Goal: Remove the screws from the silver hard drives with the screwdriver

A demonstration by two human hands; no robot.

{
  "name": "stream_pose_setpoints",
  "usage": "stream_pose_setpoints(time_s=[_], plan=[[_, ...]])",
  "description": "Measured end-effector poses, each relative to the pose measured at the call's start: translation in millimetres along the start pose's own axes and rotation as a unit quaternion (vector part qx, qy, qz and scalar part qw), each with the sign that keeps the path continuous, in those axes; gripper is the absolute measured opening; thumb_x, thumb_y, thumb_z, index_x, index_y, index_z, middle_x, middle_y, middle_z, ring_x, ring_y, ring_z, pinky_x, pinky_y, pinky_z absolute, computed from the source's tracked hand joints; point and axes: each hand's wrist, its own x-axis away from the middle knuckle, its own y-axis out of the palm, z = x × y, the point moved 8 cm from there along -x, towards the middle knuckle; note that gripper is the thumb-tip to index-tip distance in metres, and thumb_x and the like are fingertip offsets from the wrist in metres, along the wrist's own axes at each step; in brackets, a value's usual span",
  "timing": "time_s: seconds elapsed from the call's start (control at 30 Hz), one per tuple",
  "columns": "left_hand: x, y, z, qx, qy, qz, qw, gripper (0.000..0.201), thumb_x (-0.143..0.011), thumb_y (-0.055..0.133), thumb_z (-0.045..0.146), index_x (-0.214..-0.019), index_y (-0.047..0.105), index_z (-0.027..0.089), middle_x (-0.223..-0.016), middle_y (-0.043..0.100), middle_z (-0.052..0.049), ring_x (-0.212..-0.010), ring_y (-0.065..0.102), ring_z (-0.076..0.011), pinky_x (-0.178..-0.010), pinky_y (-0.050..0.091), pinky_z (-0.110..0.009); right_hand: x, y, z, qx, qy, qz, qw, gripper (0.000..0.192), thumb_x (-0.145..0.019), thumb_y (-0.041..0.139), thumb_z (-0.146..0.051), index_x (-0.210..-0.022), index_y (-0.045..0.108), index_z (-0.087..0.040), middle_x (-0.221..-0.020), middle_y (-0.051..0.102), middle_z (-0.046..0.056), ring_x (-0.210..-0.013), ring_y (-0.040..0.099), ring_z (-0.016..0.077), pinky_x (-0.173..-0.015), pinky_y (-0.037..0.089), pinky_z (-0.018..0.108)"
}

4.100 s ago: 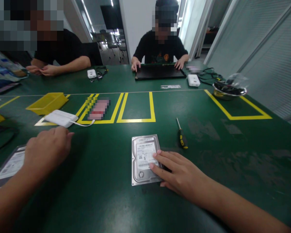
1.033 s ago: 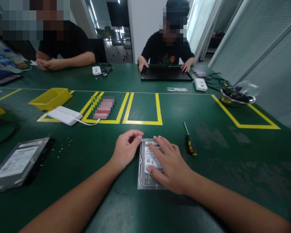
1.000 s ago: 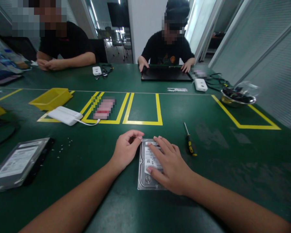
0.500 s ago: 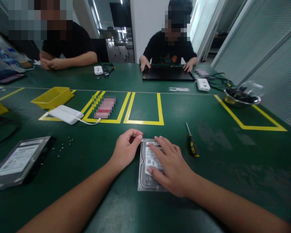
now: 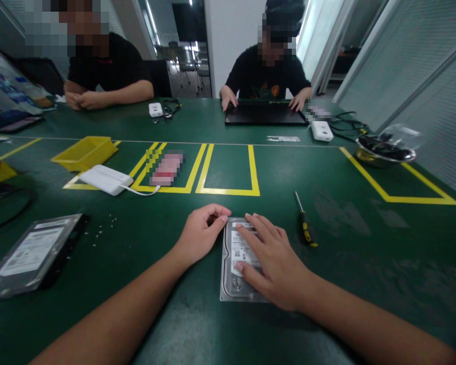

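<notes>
Pinching, the left hand (image 5: 202, 234) meets the far-left corner of the hard disk drive (image 5: 234, 276) at lower centre; whether anything is held, I cannot tell. The right hand (image 5: 276, 261) spreads open over it; steadying seems the step, the next move wanting it kept still.

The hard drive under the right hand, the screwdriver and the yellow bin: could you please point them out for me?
Hard drive (image 5: 238, 248): head view, on its white label.
Screwdriver (image 5: 304, 221): head view, on its handle.
Yellow bin (image 5: 97, 155): head view, on its outer side wall.
</notes>
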Motion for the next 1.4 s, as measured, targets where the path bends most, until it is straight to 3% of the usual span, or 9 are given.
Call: stream_pose_setpoints(time_s=[0.3, 0.6, 0.97, 1.4], plan=[[-3, -7.9, 0, -0.002, 0.004, 0.007, 1.0, 0.016, -0.085, 0.063, 0.028, -0.091, 0.069, 0.015, -0.084, 0.071, -0.004, -0.074, 0.066, -0.0169, -0.069, 0.053, -0.029, -2, 1, 3, -0.003, 0.0, -0.007, 1.0, 0.066, -0.092, 0.047, -0.05, -0.151, 0.037, -0.024, -0.161, 0.03, 0.011, -0.147, 0.024, 0.0323, -0.111, 0.03, 0.057], [-7, -5.9, -3, 0.002, 0.009, -0.027, 1.0, 0.017, -0.088, 0.063, 0.029, -0.097, 0.068, 0.016, -0.088, 0.071, -0.004, -0.079, 0.066, -0.0173, -0.073, 0.053, -0.031, -3, 3, 4, 0.0, 0.003, -0.017, 1.0, 0.066, -0.092, 0.047, -0.051, -0.152, 0.036, -0.025, -0.162, 0.027, 0.011, -0.148, 0.023, 0.0312, -0.112, 0.029, 0.056], [-10, -5.7, 3, -0.093, 0.052, -0.074, 0.992, 0.016, -0.091, 0.058, 0.026, -0.097, 0.071, 0.018, -0.096, 0.071, -0.005, -0.088, 0.066, -0.0183, -0.08, 0.052, -0.032, 0, 2, 4, -0.003, -0.001, -0.006, 1.0, 0.066, -0.092, 0.047, -0.049, -0.152, 0.037, -0.024, -0.162, 0.028, 0.011, -0.148, 0.024, 0.0321, -0.112, 0.03, 0.056], [-14, -3.2, 1, -0.033, 0.011, -0.103, 0.994, 0.016, -0.089, 0.062, 0.027, -0.096, 0.071, 0.016, -0.094, 0.073, -0.005, -0.087, 0.067, -0.0185, -0.079, 0.051, -0.032, -2, 2, 4, -0.01, 0.002, -0.012, 1.0, 0.066, -0.092, 0.047, -0.049, -0.151, 0.037, -0.024, -0.162, 0.028, 0.011, -0.148, 0.023, 0.0316, -0.112, 0.03, 0.056]])
